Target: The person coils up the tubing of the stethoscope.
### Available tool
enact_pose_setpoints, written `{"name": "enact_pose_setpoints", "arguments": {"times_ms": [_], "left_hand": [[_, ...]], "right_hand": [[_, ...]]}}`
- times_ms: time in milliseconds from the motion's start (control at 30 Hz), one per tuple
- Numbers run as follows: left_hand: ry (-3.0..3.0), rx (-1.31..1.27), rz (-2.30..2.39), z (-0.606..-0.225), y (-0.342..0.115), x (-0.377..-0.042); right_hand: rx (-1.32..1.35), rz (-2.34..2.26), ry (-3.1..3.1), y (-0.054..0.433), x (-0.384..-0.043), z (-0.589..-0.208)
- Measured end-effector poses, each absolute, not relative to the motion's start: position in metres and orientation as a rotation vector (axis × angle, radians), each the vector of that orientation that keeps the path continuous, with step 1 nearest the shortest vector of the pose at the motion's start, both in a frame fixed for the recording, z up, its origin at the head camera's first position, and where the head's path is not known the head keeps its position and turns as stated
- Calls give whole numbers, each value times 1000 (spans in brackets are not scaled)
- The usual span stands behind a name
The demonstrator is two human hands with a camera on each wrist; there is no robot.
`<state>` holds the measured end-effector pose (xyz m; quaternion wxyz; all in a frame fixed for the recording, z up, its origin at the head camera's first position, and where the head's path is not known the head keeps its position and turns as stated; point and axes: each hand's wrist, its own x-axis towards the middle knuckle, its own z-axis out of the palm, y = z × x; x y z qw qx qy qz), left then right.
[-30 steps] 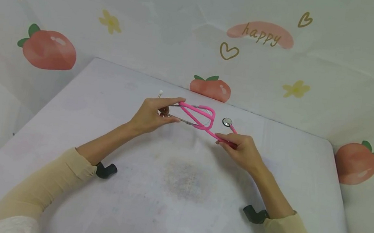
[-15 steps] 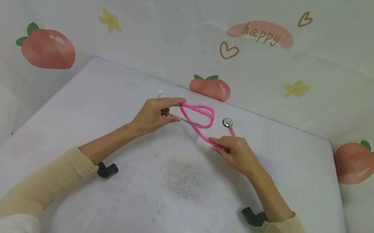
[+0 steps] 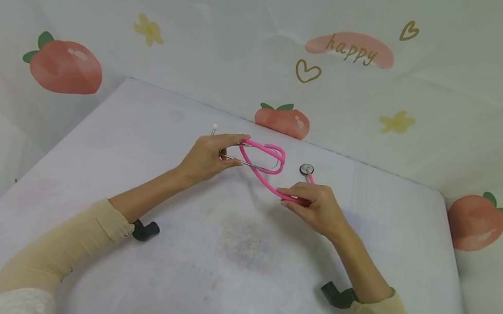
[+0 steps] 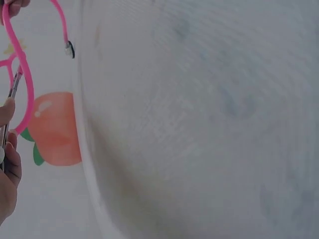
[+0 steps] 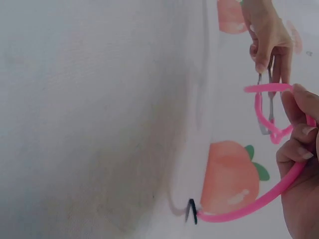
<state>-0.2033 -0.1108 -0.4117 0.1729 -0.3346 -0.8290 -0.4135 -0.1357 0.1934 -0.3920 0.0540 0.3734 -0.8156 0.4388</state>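
My left hand pinches the stethoscope by its metal ear tubes, one eartip showing, the other hidden; my right hand grips and partly covers the pink tubing. The stethoscope is raised over the table, chest piece just beyond my right hand.

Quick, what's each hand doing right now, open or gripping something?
Left hand: closed, holding the stethoscope by its metal ear tubes.
Right hand: closed, holding its pink tubing.
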Motion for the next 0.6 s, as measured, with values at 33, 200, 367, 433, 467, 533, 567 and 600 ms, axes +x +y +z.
{"name": "enact_pose_setpoints", "arguments": {"times_ms": [33, 200, 367, 433, 467, 533, 567, 600], "left_hand": [[-2352, -949, -1171, -412, -110, -203], [-2359, -949, -1181, -412, -107, -203], [-2380, -954, -1163, -412, -105, -202], [-2389, -958, -1151, -413, -105, -201], [-2390, -963, -1146, -414, -104, -202], [-2394, -973, -1137, -415, -103, -202], [-2392, -978, -1140, -415, -102, -202], [-2391, -983, -1141, -416, -101, -202]], "right_hand": [[1121, 1364, -2469, 193, -136, -391], [1047, 1485, -2441, 190, -135, -389], [998, 1543, -2415, 188, -136, -387], [998, 1549, -2408, 188, -137, -386], [999, 1552, -2406, 187, -137, -385], [1001, 1561, -2409, 185, -137, -384], [1002, 1565, -2412, 183, -138, -383], [1000, 1567, -2418, 181, -138, -381]]}}
